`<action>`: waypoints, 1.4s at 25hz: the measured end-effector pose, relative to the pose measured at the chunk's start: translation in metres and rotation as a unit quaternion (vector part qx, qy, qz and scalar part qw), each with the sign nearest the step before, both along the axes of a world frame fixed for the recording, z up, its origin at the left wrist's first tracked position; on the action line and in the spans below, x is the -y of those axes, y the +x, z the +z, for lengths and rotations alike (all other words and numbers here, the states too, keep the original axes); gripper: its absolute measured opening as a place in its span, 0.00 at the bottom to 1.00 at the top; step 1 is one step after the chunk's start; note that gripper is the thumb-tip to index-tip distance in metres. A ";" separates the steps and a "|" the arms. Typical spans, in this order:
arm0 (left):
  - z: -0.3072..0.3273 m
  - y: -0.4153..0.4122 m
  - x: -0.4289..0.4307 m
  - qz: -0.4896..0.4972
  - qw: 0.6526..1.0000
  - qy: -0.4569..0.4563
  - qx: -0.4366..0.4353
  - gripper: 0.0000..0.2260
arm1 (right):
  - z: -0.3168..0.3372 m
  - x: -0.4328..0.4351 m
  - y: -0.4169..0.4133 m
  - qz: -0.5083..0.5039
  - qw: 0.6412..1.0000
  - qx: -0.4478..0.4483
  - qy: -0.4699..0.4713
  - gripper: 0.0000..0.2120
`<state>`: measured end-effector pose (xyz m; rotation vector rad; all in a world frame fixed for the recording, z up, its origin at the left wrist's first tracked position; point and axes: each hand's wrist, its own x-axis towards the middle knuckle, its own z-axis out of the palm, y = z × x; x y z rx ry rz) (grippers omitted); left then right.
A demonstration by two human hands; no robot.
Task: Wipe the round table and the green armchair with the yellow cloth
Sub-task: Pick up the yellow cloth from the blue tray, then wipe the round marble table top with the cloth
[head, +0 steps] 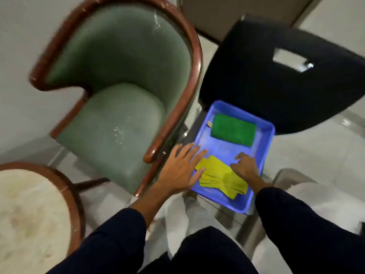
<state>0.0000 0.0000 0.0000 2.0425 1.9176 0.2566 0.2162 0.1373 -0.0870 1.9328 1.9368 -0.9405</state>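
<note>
A green cloth [233,129] lies in a blue tray [264,147] beside a black chair [276,89].

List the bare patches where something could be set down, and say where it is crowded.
Free: blue tray floor between green cloth and yellow cloth; green armchair seat; round table top. Crowded: the tray's near end, under both hands.

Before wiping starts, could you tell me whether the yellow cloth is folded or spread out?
Folded: the yellow cloth lies in the blue tray in stacked layers.

Yellow cloth [221,177] lies crumpled at 5 o'clock, green armchair [118,107] sits around 11, round table [31,210] at 8.
</note>
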 end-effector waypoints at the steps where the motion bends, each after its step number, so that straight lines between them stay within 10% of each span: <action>1: -0.015 0.018 0.003 0.001 0.999 -0.032 0.024 0.24 | -0.016 0.004 0.011 0.038 0.997 0.053 -0.045 0.19; 5: -0.054 0.053 0.040 0.021 0.981 -0.178 0.073 0.26 | -0.052 0.029 0.022 0.113 0.979 0.133 -0.109 0.29; 10: -0.059 0.023 0.050 0.042 0.975 -0.216 0.029 0.26 | -0.033 0.019 0.001 0.371 0.903 0.207 -0.068 0.18; 16: -0.041 -0.007 0.044 0.051 0.987 -0.152 0.030 0.33 | 0.080 0.041 -0.092 0.603 0.794 0.004 0.081 0.11; 22: -0.011 -0.078 0.145 0.349 0.903 -0.044 0.247 0.13 | 0.140 0.077 -0.192 0.326 0.903 -0.276 -0.042 0.18; 29: -0.079 -0.195 0.357 0.602 0.720 -0.087 0.334 0.23 | 0.014 0.280 -0.372 0.316 0.910 -0.254 -0.082 0.30; 35: -0.157 -0.280 0.460 0.659 0.745 -0.099 0.043 0.25 | -0.072 0.408 -0.461 0.401 0.899 -0.131 0.115 0.35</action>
